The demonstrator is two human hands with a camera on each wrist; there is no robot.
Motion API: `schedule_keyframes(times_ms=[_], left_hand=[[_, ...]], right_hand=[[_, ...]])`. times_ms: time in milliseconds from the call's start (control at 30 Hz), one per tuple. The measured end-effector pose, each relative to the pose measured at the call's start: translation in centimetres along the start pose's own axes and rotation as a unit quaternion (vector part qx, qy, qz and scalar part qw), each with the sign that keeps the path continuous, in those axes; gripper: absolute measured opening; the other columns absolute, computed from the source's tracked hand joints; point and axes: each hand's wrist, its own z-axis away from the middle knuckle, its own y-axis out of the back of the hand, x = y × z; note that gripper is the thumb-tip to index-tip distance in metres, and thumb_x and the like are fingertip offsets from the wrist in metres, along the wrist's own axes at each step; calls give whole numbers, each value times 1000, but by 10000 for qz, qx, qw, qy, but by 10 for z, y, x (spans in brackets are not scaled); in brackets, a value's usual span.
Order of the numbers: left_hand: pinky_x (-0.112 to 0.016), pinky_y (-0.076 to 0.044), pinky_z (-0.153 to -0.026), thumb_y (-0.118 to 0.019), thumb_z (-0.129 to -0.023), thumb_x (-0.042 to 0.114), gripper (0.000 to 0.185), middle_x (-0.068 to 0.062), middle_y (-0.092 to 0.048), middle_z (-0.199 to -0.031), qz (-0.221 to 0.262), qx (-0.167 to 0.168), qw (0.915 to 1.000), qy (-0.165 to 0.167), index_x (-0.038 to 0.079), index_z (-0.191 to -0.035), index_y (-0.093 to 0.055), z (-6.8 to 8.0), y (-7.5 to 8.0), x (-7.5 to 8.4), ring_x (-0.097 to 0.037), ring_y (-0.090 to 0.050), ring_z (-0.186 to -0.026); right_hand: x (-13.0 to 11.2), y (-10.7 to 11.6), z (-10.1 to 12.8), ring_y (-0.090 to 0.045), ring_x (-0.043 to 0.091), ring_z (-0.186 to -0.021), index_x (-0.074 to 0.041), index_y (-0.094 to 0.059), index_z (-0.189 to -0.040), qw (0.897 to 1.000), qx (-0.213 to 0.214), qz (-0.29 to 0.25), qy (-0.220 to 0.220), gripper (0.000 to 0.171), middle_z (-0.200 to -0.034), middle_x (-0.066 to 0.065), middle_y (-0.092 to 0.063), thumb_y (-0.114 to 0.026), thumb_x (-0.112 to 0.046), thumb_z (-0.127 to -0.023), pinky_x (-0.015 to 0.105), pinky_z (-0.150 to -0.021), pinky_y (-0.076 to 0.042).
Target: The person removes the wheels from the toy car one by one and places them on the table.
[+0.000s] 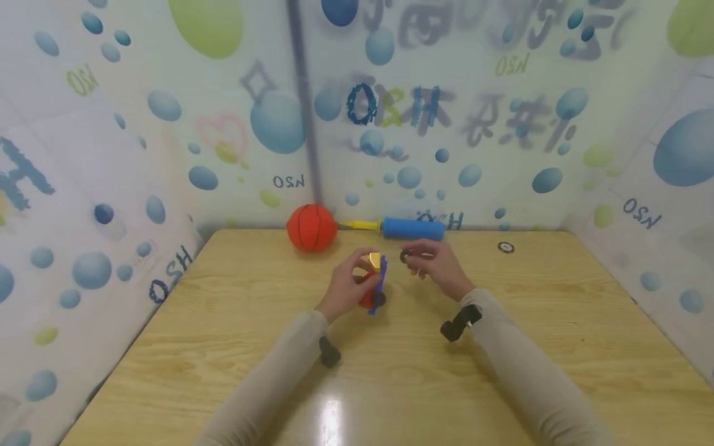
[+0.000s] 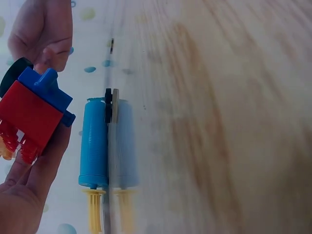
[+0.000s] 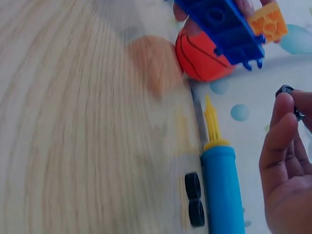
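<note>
Above the tabletop point(image 1: 240, 291): left hand point(image 1: 343, 288) — fingers gripping a red-and-blue block toy point(image 2: 31, 112); right hand point(image 1: 443, 266) — fingers pinching a black wheel point(image 1: 405, 254).

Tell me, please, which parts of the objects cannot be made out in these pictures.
Head: the left hand covers part of the red plastic block.
Head: the printing on the dark-rimmed round disc is too small to read.
Right wrist: the right hand hides part of the small black round wheel.
Left wrist: the bottom edge cuts off the end of the yellow plastic handle.
</note>
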Motion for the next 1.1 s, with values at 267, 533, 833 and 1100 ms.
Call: schedule_keyframes(times_ms=[267, 533, 833, 1100], left_hand=[[-44, -62, -82, -71, -92, 9, 51, -16, -66, -108, 61, 17, 9999, 118, 23, -138, -53, 1, 0, -1, -33, -75, -90], [-44, -62, -83, -72, -92, 9, 51, -16, -66, -106, 44, 48, 10000, 38, 25, -137, -54, 0, 0, -4, -32, -75, -91], [-43, -63, -77, -72, -92, 10, 51, -16, -66, -108, 80, 31, 9998, 159, 28, -136, -54, 0, 0, -4, -35, -75, -89], [-45, -62, -82, -70, -93, 9, 50, -16, -66, -108, 46, 25, 9999, 98, 24, -137, -54, 0, -2, -5, -35, -75, -92]], right_hand=[[14, 19, -3, -65, 11, -71, 2, -63, -129, 9984, 43, 425, -372, 35, -110, 29, -69, -65, -11, -96, 26, -63, -55], [20, 30, -1, -67, 19, -75, 3, -61, -132, 9955, 7, 694, -639, 37, -117, 29, -68, -63, -9, -97, 31, -66, -57], [27, 43, -6, -69, 19, -76, 0, -62, -130, 9876, 39, 1237, -968, 36, -115, 26, -71, -65, -12, -96, 30, -65, -57], [33, 53, -7, -69, 15, -71, 2, -65, -125, 9771, 235, 1632, -1344, 33, -108, 25, -73, -66, -10, -95, 26, -65, -56]])
